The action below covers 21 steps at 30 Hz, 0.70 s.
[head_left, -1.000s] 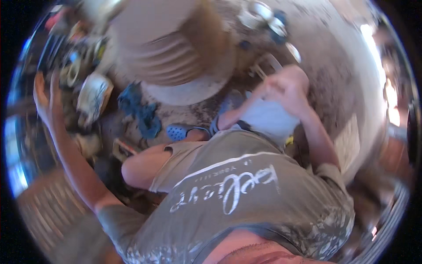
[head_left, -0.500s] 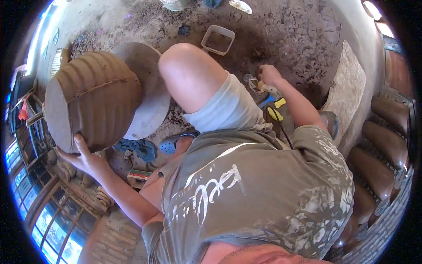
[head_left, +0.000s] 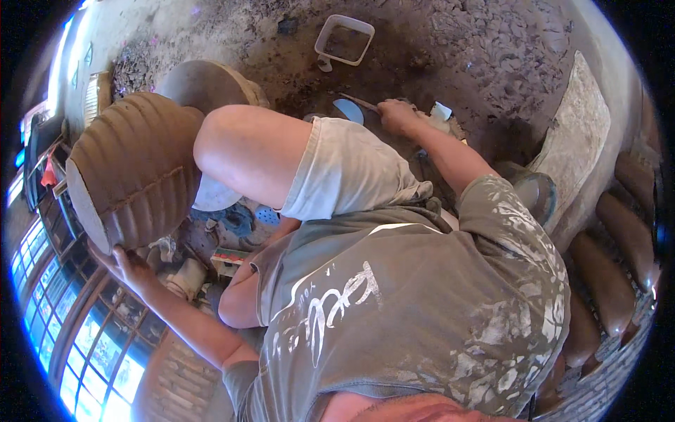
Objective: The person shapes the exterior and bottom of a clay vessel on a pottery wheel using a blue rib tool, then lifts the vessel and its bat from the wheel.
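A large ribbed brown clay pot [head_left: 137, 158] lies tipped on its side at the left, its flat pale end facing left and a seam running along its wall. My left hand [head_left: 126, 267] grips the lower edge of that end, thumb against the clay. Beyond my bent knee, my right hand [head_left: 399, 116] is closed around a thin stick-like tool [head_left: 358, 100] that points left. Close to the tool's tip lies a light-blue half-round piece [head_left: 348, 110]. A round grey disc [head_left: 204, 84] stands behind the pot, partly hidden by it and my knee.
A white rectangular tub [head_left: 344, 40] sits on the muddy floor ahead. To the right are a pale board [head_left: 576, 119] and several smooth brown curved pieces [head_left: 598, 285]. A blue cloth [head_left: 235, 219] and a small red-and-green box [head_left: 228, 259] lie below the pot. Windows line the left.
My right hand has come up from the cluster of small tools, moved left, and now holds the stick-like tool. The pot has tilted slightly, with my left hand still at its edge. The view has shifted.
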{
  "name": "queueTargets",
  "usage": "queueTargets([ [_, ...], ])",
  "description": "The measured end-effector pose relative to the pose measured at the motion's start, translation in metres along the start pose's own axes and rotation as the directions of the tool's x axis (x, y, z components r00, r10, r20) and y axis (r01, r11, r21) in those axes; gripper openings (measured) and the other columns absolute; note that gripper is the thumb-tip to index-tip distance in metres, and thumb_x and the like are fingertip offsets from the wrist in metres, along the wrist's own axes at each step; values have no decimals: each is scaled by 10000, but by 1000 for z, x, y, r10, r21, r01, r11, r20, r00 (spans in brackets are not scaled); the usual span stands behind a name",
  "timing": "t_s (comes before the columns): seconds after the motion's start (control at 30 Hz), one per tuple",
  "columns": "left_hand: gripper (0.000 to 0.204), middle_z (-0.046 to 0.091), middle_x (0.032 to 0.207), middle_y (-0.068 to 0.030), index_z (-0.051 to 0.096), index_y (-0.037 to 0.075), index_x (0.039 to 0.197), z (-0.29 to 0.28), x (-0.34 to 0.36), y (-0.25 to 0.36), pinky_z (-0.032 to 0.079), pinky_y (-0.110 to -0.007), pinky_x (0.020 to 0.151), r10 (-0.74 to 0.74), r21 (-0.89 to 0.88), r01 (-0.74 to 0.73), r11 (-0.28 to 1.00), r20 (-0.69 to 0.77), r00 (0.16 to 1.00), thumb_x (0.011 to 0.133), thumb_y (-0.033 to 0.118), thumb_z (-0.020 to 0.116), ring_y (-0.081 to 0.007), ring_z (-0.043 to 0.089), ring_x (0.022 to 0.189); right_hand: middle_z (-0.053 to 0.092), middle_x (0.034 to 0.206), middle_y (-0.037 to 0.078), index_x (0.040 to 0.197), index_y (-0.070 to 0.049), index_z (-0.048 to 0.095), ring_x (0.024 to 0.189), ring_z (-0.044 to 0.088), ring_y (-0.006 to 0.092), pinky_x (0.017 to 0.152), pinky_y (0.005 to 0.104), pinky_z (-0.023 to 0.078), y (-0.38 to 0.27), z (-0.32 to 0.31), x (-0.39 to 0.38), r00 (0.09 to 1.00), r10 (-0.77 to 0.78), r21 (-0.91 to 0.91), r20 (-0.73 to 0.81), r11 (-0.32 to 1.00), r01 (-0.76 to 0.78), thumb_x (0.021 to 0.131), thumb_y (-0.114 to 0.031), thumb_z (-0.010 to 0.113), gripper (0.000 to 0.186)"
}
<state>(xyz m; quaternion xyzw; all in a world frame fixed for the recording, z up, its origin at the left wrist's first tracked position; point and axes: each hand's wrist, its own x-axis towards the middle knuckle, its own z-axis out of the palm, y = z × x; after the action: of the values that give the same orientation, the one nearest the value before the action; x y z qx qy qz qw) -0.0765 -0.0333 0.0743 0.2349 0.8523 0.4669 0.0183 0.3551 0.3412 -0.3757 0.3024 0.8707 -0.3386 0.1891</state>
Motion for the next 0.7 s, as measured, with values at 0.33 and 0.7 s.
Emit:
queueTargets([
  [0.33,1067,349,1653,-216,218,73,1673,74,-32,37,425,-627,1149,-100,-157,62,986,-247,964,894,467,833,-416,424,1460,653,1245,226,1212,-40,672,1140,695,407,898,538,599,-73,22,50,967,-57,-63,-249,997,42,907,-168,632,333],
  [0.7,1075,319,1679,-201,213,53,1683,60,-40,27,308,-561,1240,-137,-286,45,957,-308,942,905,454,838,-366,367,1508,736,1024,264,994,-48,763,1009,712,467,867,526,569,-77,-86,75,909,-19,413,-416,887,207,881,-165,626,212],
])
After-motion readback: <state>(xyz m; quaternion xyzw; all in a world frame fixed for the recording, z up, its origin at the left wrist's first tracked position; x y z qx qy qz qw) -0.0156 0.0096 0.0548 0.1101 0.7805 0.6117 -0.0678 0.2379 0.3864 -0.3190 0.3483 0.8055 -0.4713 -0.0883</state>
